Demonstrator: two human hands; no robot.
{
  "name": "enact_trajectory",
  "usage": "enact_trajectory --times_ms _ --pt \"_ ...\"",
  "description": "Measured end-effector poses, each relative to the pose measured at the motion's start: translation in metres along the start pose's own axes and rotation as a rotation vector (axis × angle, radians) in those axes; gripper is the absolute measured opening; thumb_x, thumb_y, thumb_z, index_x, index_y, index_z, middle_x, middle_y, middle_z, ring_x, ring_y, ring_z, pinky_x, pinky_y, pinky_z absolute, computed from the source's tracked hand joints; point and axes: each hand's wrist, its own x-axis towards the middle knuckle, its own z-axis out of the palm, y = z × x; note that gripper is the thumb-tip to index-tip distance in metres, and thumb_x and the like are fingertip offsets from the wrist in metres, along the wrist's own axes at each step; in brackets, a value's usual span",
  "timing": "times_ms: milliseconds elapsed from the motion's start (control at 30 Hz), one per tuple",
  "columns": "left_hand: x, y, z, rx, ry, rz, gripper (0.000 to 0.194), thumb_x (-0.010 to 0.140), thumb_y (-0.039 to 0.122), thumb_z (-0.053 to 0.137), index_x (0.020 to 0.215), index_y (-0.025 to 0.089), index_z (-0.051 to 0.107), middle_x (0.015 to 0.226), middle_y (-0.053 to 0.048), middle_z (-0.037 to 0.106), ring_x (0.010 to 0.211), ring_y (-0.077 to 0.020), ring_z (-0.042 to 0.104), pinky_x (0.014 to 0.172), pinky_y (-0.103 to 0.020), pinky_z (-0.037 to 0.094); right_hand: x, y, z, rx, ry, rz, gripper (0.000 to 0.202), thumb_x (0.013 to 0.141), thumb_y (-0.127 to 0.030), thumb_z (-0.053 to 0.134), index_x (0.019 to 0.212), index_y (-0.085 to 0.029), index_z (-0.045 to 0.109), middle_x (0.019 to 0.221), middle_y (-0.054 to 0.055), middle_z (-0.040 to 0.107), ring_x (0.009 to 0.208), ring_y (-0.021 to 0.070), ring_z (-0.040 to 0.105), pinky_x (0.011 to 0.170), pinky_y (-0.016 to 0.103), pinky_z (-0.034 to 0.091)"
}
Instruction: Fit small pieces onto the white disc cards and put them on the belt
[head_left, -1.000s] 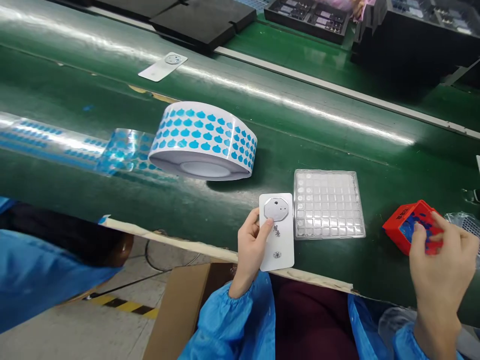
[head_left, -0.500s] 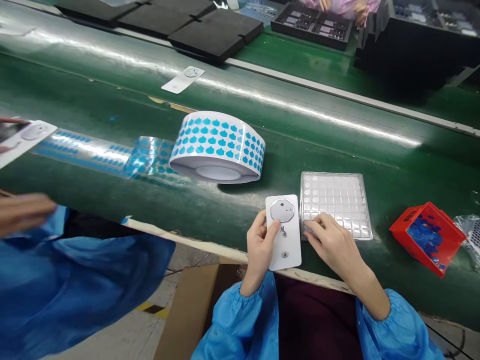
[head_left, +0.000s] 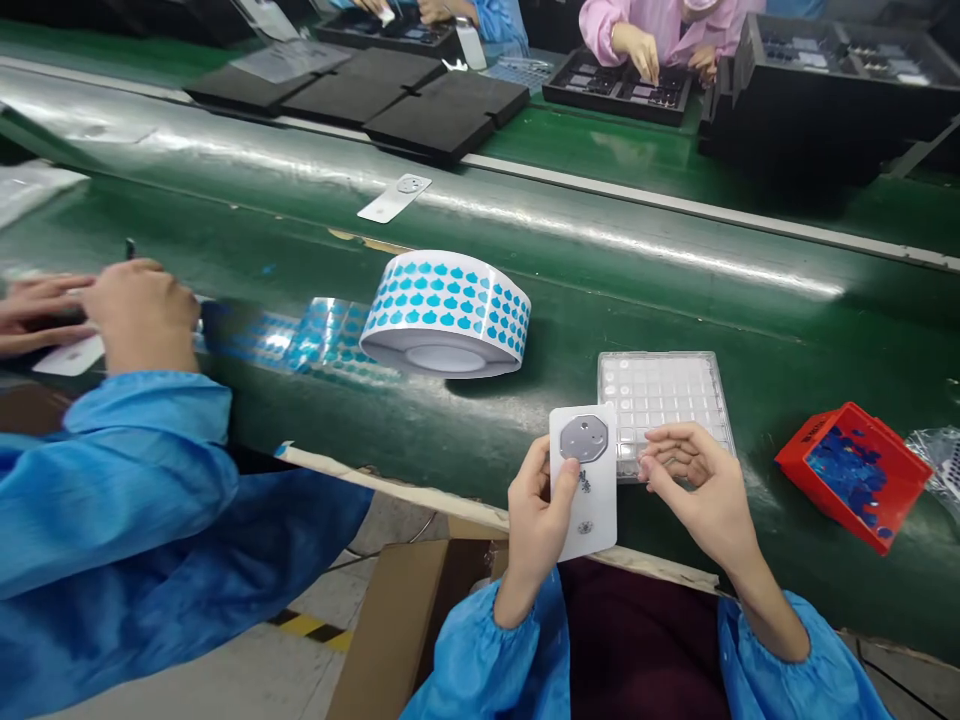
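My left hand [head_left: 541,510] is closed around the left edge of a white phone back cover [head_left: 600,515]. Its thumb lies just below the grey octagonal camera area, and small dark markings show under it. To the right, my right hand [head_left: 694,490] is raised over the near edge of a clear gridded plastic tray [head_left: 667,385]. The thumb and index finger are pinched together; something small and clear seems to be at their tips, too small to name. Small round pieces sit in the tray's left cells.
A big roll of blue stickers [head_left: 446,310] stands left of the tray, its strip trailing left toward a co-worker's hands [head_left: 142,315]. A red bin [head_left: 855,475] holds blue bits at right. Another white cover [head_left: 395,198] lies farther back. Black trays [head_left: 450,115] and co-workers are across the bench.
My right hand has lifted off the tray's near-left corner and moved slightly right, fingers pinched. The view has tilted up a little. The co-worker's hands at left have come together over the bench.
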Motion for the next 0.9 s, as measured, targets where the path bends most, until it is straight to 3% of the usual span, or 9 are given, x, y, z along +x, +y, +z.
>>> enact_trajectory --times_ms 167,267,367,600,900 --pt "-0.013 0.012 0.011 0.088 -0.042 0.124 0.022 0.106 0.041 0.060 0.114 0.022 0.067 0.077 0.003 0.069 0.062 -0.0137 0.061 0.058 -0.021 0.047 -0.001 -0.004 -0.005 0.171 -0.017 0.071 0.018 0.093 -0.038 0.082 0.096 -0.021 0.078 0.085 0.001 0.069 0.064 0.0135 0.065 0.054 0.024 0.064" --pt "-0.015 0.012 0.016 0.142 -0.056 0.178 0.019 0.107 0.037 0.059 0.116 0.023 0.067 0.080 0.003 0.069 0.063 -0.0131 0.061 0.059 -0.021 0.047 -0.002 -0.007 -0.005 0.193 -0.032 0.100 0.017 0.095 -0.039 0.079 0.100 -0.023 0.082 0.084 0.000 0.067 0.061 0.0109 0.061 0.051 0.021 0.062" --pt "-0.015 0.014 0.020 0.181 -0.068 0.240 0.016 0.107 0.033 0.058 0.117 0.023 0.067 0.082 0.004 0.070 0.064 -0.0125 0.063 0.061 -0.020 0.049 -0.003 -0.005 -0.004 0.238 -0.008 0.147 0.022 0.093 -0.040 0.083 0.107 -0.024 0.081 0.086 0.001 0.069 0.067 0.0128 0.064 0.051 0.020 0.061" --pt "-0.020 0.017 0.024 0.260 -0.083 0.338 0.015 0.108 0.029 0.057 0.118 0.024 0.067 0.080 0.005 0.072 0.058 -0.0110 0.062 0.056 -0.019 0.048 -0.008 -0.003 0.002 0.192 0.122 0.214 0.033 0.084 -0.048 0.089 0.101 -0.023 0.075 0.095 0.004 0.075 0.081 0.0183 0.073 0.060 0.023 0.063" --pt "-0.025 0.016 0.029 0.312 -0.031 0.488 0.019 0.107 0.019 0.057 0.123 0.023 0.065 0.087 0.004 0.077 0.062 -0.0101 0.070 0.057 -0.017 0.049 -0.009 -0.003 0.010 0.155 0.199 0.145 0.026 0.087 -0.043 0.087 0.098 -0.023 0.075 0.098 0.004 0.075 0.086 0.0177 0.072 0.062 0.021 0.059"
